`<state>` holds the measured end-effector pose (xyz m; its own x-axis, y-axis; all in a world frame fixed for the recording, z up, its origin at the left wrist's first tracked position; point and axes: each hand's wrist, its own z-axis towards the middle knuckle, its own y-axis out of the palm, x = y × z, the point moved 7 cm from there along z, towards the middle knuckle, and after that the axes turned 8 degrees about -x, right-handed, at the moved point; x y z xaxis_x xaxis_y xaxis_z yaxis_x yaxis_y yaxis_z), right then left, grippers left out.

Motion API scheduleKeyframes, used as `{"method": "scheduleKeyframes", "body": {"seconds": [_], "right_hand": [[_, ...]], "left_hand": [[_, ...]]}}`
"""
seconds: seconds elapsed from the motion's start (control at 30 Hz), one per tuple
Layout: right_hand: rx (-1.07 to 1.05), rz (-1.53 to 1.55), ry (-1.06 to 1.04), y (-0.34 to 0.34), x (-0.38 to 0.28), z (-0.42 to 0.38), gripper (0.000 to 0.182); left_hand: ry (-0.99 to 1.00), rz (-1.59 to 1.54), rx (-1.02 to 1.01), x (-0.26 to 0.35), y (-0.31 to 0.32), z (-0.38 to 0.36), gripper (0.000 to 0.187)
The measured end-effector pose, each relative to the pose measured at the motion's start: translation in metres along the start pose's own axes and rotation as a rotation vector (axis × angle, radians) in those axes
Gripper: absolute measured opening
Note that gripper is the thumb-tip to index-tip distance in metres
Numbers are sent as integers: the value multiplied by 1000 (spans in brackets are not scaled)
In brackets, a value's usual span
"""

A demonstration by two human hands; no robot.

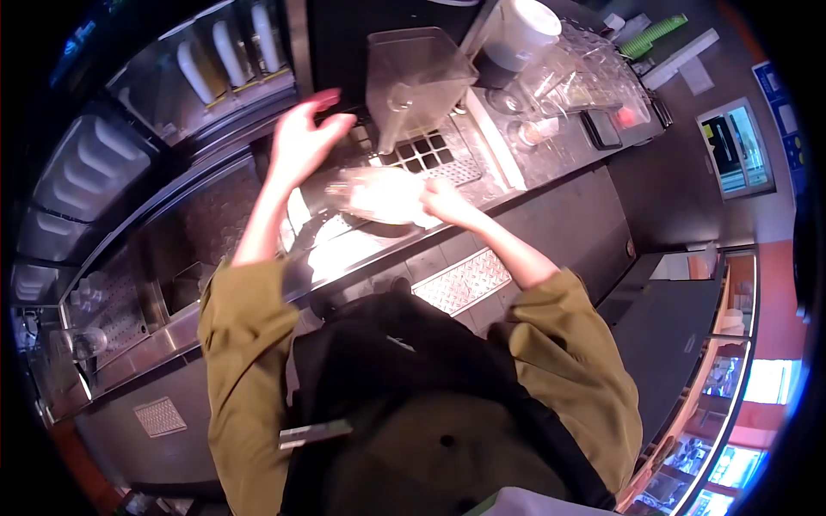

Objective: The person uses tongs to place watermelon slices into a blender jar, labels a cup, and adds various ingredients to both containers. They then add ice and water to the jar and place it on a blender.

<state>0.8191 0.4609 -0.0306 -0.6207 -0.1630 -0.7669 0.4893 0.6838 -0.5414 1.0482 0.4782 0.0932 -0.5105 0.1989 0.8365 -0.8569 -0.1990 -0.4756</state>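
Observation:
My right hand (443,203) is closed on the right end of a clear container (376,194), which lies tilted on its side above the counter's front edge and is washed out by glare. My left hand (303,142) is raised up and to the left of the container, fingers and thumb spread, holding nothing. Behind the container, a large clear square bin (413,73) stands near a black square grid (422,152) set in the metal counter.
A white-topped tub (527,30) and plastic-wrapped items (594,77) stand at the back right. Below left is a metal sink (185,284). White-lidded containers (228,53) sit behind glass at upper left. A dark counter (662,335) runs along the right.

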Motion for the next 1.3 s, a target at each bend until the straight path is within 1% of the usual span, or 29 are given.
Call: {"method": "scheduleKeyframes", "body": {"seconds": [0.03, 0.07, 0.1, 0.13, 0.2, 0.23, 0.27, 0.33, 0.37, 0.4, 0.47, 0.5, 0.53, 0.57, 0.6, 0.63, 0.67, 0.73, 0.8, 0.87, 0.9, 0.93, 0.97, 1.07, 1.13, 1.17, 1.2, 1.23, 1.3], "right_hand": [[27, 24, 66, -22, 31, -29, 24], [146, -71, -37, -39, 91, -36, 22], [158, -26, 47, -59, 114, -60, 26], [171, 25, 135, -74, 128, -84, 29], [212, 126, 263, -100, 148, -121, 29], [223, 187, 259, -107, 158, -133, 28], [274, 144, 253, -126, 166, -141, 28], [361, 104, 216, -137, 179, -145, 29], [331, 131, 199, -136, 177, -147, 29], [297, 152, 180, -144, 172, -141, 29], [348, 196, 105, -158, 178, -133, 28], [349, 231, 104, -167, 180, -124, 27], [348, 264, 109, -173, 183, -120, 26], [331, 296, 124, -174, 179, -121, 26], [340, 212, 76, -182, 165, -121, 24], [366, 214, 56, -190, 158, -116, 24], [393, 216, 36, -199, 150, -111, 25], [400, 149, -12, -221, 127, -103, 24], [413, 95, 7, -247, 109, -89, 26], [449, 53, -27, -266, 71, -81, 26], [408, -101, -75, -278, 55, -70, 25], [413, -91, -89, -277, 25, -73, 25], [417, -166, -123, -286, 15, -61, 22], [442, -404, -204, -305, 8, -19, 14], [463, -542, -254, -316, 14, 12, 9], [464, -592, -300, -319, 19, 28, 7], [448, -590, -380, -311, 9, 29, 6], [565, -930, -173, -314, 6, 30, 6], [568, -887, -232, -310, -5, 27, 8]], "left_hand": [[23, 182, 11, -4, 43, 16, 53], [-172, 73, -74, -14, 83, 29, 55], [-286, 111, 47, -42, 113, 43, 51], [-344, -87, 121, -35, 124, 48, 47], [-211, -270, 221, -55, 147, 55, 40], [-346, -109, 199, -40, 145, 46, 37], [-107, -148, 297, -35, 148, 35, 35], [202, -506, 363, -35, 145, 32, 36], [13, -331, 237, -29, 137, 39, 31], [9, -219, 180, -30, 135, 50, 26], [-179, -257, 189, -45, 150, 43, 31], [-55, -360, 281, -41, 148, 40, 30], [-74, -216, 264, -50, 142, 49, 32], [-75, -213, 275, -43, 144, 52, 34], [-77, -201, 292, -37, 142, 53, 35], [-136, -203, 257, -44, 145, 55, 38], [-20, -13, 334, -28, 139, 52, 48], [-64, -68, 347, -20, 130, 37, 58], [-4, -7, 516, -26, 100, 18, 58], [-143, -86, 667, -17, 68, -9, 46], [-117, -36, 698, -25, 55, -14, 42], [-90, 15, 730, -33, 42, -20, 38], [-72, 37, 701, -33, 37, -21, 33], [-95, 88, 646, -38, 29, -18, 30], [-96, 138, 677, -36, 21, -24, 27], [-94, 105, 669, -36, 17, -27, 25], [-93, 74, 657, -33, 15, -30, 24], [-118, 21, 650, -32, 15, -34, 20], [-216, -184, 517, -48, 17, -32, 19]]}}
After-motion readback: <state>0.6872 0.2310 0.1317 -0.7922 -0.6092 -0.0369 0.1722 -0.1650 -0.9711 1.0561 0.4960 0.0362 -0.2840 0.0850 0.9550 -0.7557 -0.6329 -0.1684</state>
